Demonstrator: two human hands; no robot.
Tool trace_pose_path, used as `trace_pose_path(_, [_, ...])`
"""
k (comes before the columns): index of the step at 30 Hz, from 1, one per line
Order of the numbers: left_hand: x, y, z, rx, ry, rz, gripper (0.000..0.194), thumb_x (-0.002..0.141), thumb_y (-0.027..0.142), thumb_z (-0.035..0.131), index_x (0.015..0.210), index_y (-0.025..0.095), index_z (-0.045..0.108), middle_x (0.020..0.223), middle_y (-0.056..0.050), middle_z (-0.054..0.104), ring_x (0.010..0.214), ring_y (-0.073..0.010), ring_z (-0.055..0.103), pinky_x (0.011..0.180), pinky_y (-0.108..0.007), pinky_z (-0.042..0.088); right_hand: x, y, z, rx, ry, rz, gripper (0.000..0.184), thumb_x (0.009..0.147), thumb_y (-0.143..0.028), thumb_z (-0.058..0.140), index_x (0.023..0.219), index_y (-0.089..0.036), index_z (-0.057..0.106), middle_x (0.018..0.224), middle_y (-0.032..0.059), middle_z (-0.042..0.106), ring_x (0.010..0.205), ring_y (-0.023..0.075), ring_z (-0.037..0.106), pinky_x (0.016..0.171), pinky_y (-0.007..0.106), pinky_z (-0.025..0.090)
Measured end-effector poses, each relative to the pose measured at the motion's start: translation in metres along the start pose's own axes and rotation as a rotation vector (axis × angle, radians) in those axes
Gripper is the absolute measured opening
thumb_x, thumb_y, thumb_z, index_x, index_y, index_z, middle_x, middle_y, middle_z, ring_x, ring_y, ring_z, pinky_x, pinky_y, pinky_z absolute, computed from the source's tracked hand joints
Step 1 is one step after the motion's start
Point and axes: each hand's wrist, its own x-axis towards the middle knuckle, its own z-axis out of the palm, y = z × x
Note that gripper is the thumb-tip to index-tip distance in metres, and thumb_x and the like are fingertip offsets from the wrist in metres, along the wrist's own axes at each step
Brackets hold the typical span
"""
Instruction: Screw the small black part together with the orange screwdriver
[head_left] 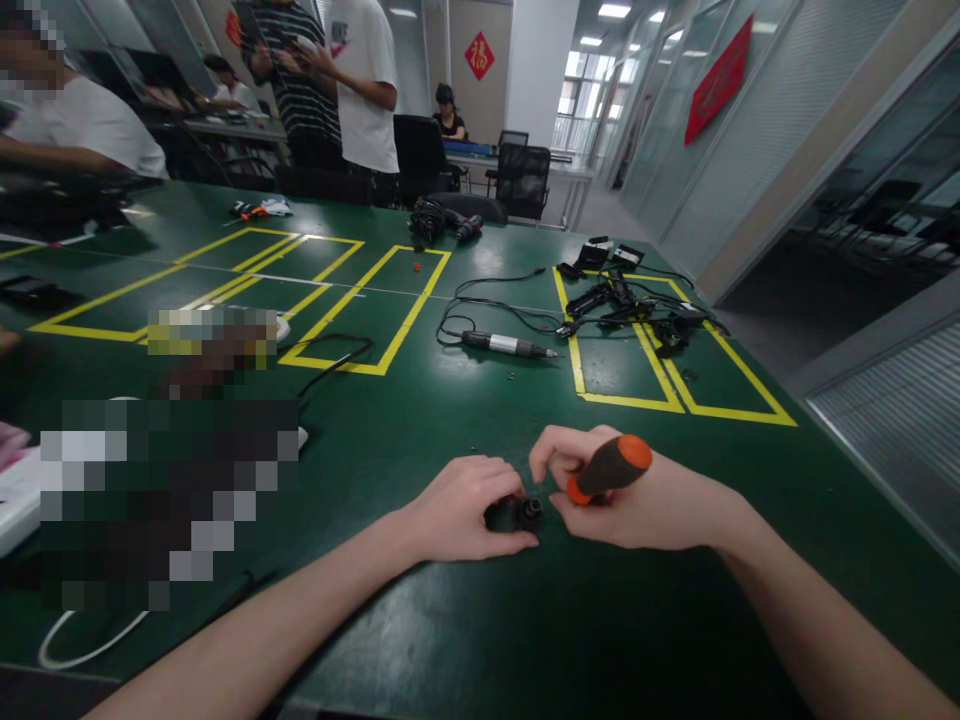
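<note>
On the green table, a small black round part (528, 513) with a ring-shaped top sits within the curled fingers and thumb of my left hand (469, 510). The index fingertip meets its upper side; the thumb lies along its near side. Just to the right, my right hand (637, 505) grips a screwdriver (611, 468) by its dark grey and orange handle. The handle's orange end points up toward me and to the right. The screwdriver's shaft and tip cannot be made out behind the fingers.
Beyond my hands lies a pen-shaped electric screwdriver (502, 344) with a black cable. Black parts and cables (619, 295) lie in the yellow-taped area at right. More cables (431, 218) are bundled at the far edge. A person (82, 125) sits at far left.
</note>
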Motion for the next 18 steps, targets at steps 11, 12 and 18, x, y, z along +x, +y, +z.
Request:
trace_pose_path(11, [0.0011, 0.0019, -0.0012, 0.010, -0.006, 0.000, 0.032, 0.089, 0.048, 0.074, 0.092, 0.019, 0.064, 0.087, -0.002, 0.071, 0.082, -0.0187, 0.068, 0.073, -0.030, 0.047, 0.0015, 0.0021, 0.0021, -0.054, 0.059, -0.086, 0.009, 0.091, -0.019, 0.066, 0.090, -0.021, 0.057, 0.058, -0.0120, 0.042, 0.051, 0.0078, 0.036, 0.056, 0.022, 0.032])
trace_pose_path(12, [0.0012, 0.0021, -0.0016, 0.007, -0.009, -0.003, 0.032, 0.089, 0.048, 0.074, 0.092, 0.019, 0.063, 0.087, -0.002, 0.071, 0.082, -0.0188, 0.068, 0.073, -0.030, 0.047, 0.0013, 0.0025, 0.0015, -0.031, 0.046, -0.070, 0.009, 0.091, -0.018, 0.066, 0.093, -0.021, 0.058, 0.059, -0.0114, 0.045, 0.052, 0.0081, 0.038, 0.056, 0.022, 0.033])
trace_pose_path(18, [0.0012, 0.0013, -0.0012, -0.010, -0.004, -0.007, 0.032, 0.087, 0.048, 0.076, 0.090, 0.019, 0.062, 0.088, -0.001, 0.071, 0.083, -0.0182, 0.069, 0.074, -0.029, 0.048, -0.0004, -0.0004, -0.0007, -0.047, 0.027, -0.064, 0.028, 0.081, -0.012, 0.071, 0.102, -0.022, 0.057, 0.066, -0.0105, 0.050, 0.058, 0.0093, 0.045, 0.063, 0.023, 0.037])
